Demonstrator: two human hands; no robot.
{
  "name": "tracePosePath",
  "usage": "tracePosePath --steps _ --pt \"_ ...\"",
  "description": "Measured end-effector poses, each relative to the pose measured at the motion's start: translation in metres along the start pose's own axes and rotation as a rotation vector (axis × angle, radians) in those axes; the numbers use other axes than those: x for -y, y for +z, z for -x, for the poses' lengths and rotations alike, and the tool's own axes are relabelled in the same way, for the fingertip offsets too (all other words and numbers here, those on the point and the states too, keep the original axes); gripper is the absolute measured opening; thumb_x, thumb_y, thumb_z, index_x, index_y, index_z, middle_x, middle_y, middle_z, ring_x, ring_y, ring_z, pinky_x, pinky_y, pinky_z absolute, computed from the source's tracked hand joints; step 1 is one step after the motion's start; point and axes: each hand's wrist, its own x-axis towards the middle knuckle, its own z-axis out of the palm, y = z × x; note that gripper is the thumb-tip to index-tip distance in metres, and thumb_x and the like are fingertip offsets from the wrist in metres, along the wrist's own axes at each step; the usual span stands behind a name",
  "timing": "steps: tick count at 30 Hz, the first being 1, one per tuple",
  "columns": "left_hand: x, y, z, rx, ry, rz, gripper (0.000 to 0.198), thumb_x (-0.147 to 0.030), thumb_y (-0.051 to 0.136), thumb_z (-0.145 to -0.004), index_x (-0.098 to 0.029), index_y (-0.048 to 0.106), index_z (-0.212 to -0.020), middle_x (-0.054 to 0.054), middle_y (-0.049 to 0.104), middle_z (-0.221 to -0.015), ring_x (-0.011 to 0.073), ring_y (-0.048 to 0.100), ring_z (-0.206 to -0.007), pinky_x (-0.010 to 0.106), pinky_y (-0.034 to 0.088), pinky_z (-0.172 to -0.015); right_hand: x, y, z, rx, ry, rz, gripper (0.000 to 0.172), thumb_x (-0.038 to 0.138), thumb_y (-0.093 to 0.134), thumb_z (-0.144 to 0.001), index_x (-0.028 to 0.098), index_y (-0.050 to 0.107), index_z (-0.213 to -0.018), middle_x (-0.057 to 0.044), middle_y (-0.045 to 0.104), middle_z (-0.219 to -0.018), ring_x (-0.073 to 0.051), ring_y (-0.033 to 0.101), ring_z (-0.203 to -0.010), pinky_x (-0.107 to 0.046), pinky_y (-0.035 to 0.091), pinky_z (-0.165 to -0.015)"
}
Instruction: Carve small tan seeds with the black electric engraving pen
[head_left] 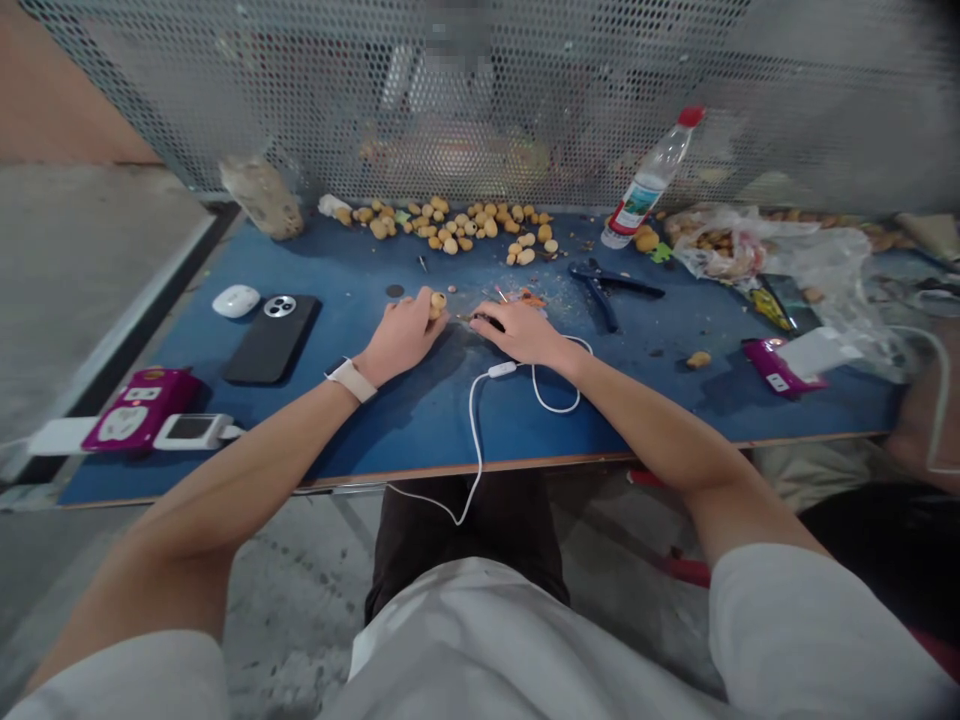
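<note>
My left hand (403, 335) rests on the blue table (420, 420) with its fingers curled round a small tan nut-like piece (436, 301). My right hand (519, 331) lies just to the right of it, fingers closed on a small dark tool (489, 321) whose tip points toward the piece. A white earphone cable (480, 420) runs under my right wrist and off the table's front edge. A pale watch strap sits on my left wrist. Crumbs and reddish bits (534, 298) lie just beyond my right hand.
A row of tan nuts (457, 225) lies at the back by the perforated metal screen (480, 100). Blue pliers (606, 285), a plastic bottle (649, 180) and plastic bags (750, 245) are at right. A black phone (271, 338), white case (235, 301) and magenta devices (141, 410) sit at left.
</note>
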Motion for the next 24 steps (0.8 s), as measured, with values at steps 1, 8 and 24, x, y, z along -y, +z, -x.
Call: tracePosePath --steps 1,8,24 --pt "-0.0001 -0.0001 0.0 -0.001 0.003 0.005 0.018 -0.032 0.057 -0.133 -0.019 0.064 -0.141 0.025 0.086 -0.124 0.0481 0.087 -0.125 0.06 0.066 -0.118 0.0002 -0.0001 -0.0001 -0.002 0.007 0.0 0.055 0.057 0.048 -0.131 0.018 0.085 -0.147 -0.016 0.093 -0.12 -0.032 0.079 -0.104 -0.041 0.046 -0.089" --pt "0.0002 -0.0002 0.0001 0.004 0.003 -0.024 0.017 -0.032 0.058 -0.131 -0.019 0.063 -0.14 0.025 0.086 -0.125 0.0489 0.087 -0.127 0.06 0.066 -0.119 -0.0003 0.0007 0.0001 0.01 -0.011 -0.018 0.053 0.058 0.049 -0.132 0.021 0.085 -0.142 -0.012 0.09 -0.108 -0.03 0.077 -0.096 -0.039 0.044 -0.086" --pt "0.0042 0.0025 -0.0001 -0.021 0.017 0.008 0.014 -0.033 0.059 -0.131 -0.022 0.063 -0.138 0.023 0.088 -0.124 0.047 0.088 -0.124 0.06 0.067 -0.117 0.0003 0.0008 0.0005 0.012 0.003 0.003 0.052 0.057 0.048 -0.133 0.022 0.084 -0.143 -0.012 0.091 -0.111 -0.031 0.078 -0.099 -0.039 0.044 -0.086"
